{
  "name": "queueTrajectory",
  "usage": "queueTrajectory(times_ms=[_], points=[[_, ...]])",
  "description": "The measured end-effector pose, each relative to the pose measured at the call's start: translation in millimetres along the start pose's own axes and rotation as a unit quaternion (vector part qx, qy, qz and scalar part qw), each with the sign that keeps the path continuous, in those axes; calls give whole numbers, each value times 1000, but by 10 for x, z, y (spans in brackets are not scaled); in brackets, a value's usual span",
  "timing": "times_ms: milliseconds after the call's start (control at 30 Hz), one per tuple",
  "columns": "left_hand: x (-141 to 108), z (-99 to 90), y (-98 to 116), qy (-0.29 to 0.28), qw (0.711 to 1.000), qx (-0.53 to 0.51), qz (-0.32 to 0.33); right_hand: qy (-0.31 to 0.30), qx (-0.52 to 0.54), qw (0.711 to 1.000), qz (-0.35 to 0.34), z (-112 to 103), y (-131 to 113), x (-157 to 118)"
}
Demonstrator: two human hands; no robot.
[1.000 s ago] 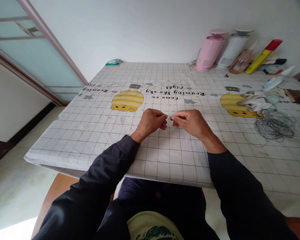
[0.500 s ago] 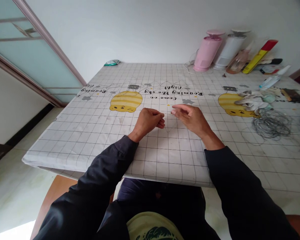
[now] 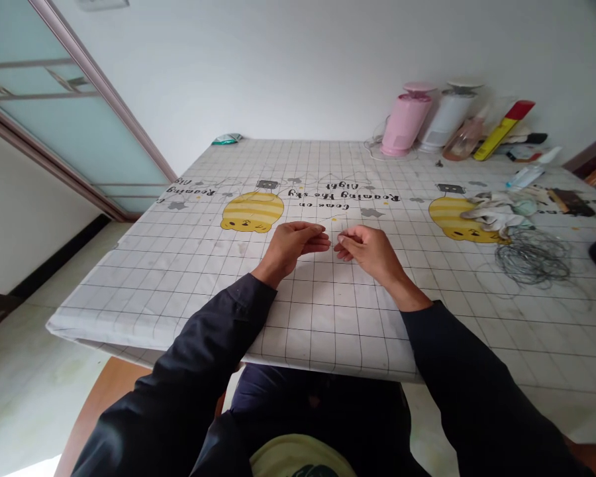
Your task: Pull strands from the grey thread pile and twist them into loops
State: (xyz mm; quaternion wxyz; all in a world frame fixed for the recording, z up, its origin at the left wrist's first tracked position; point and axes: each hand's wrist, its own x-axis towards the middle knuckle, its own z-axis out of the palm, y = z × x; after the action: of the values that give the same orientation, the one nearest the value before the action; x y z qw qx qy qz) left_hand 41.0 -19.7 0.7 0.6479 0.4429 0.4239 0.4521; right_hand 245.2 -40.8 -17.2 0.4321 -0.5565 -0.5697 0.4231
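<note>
My left hand (image 3: 294, 246) is held just above the tablecloth (image 3: 322, 324), thumb pressed onto the index finger in a pinch. Facing it, a small gap away, my right hand (image 3: 366, 248) has its thumb and fingertips closed together too. Whatever lies between the fingertips is too fine to name. A faint thin line shows on or over the cloth just beyond the hands. Off to the right lies a loose tangle of thin dark wire or thread (image 3: 532, 258), apart from both hands.
Beside the tangle lies a crumpled pale cloth (image 3: 496, 211). Along the wall stand a pink cylinder (image 3: 406, 122), a white one (image 3: 449, 118) and a bottle (image 3: 464, 138); a yellow and red box (image 3: 504, 130) leans there. A green packet (image 3: 227, 139) lies at the far left corner.
My right hand has come down and closer to my left, and its fingers have drawn together. The left stays pinched. The camera has tilted slightly up.
</note>
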Motion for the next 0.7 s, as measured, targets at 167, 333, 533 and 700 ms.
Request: queueTrajectory(times_ms=[167,333,533,700], points=[[-6,-2,-21,-27,990,119,70,56,-36,997,-42,7,34,-7],[12,12,-8,-19,982,154,110,69,-131,981,-127,48,66,-62],[44,-62,11,-79,995,2,56,38,-128,974,-184,134,-2,-162],[69,-101,33,-121,989,-77,13,27,-125,974,-186,156,-27,-193]])
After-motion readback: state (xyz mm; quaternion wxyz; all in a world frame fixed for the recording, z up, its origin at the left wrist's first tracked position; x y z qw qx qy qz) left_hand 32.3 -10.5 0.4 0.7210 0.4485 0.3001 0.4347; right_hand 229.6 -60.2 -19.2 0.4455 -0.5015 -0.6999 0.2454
